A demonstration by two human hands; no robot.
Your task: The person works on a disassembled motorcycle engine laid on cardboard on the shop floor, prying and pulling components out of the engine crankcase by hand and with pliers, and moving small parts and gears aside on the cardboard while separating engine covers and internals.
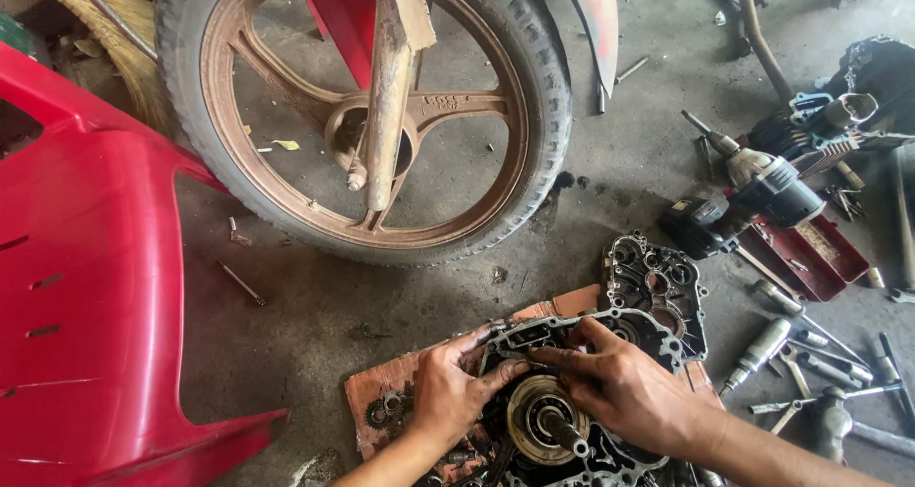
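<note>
A greasy engine crankcase half [572, 420] lies on a piece of brown cardboard [381, 396] on the concrete floor. A round part with a protruding shaft [548, 420] sits in its middle. My left hand [453, 387] rests on the case's left rim, thumb pressing inward. My right hand [620, 382] lies over the case's upper right, fingers stretched toward the left hand across the top edge. A second crankcase half [658, 287] lies just behind, partly off the cardboard. Small gears [386, 411] sit on the cardboard by my left wrist.
A motorcycle front wheel [362, 106] with its fork [386, 87] stands behind. Red plastic bodywork [86, 287] fills the left. A cordless impact driver [753, 187], a red tray [810, 253] and several wrenches and sockets [810, 363] lie on the right. Loose bolts [243, 282] dot the floor.
</note>
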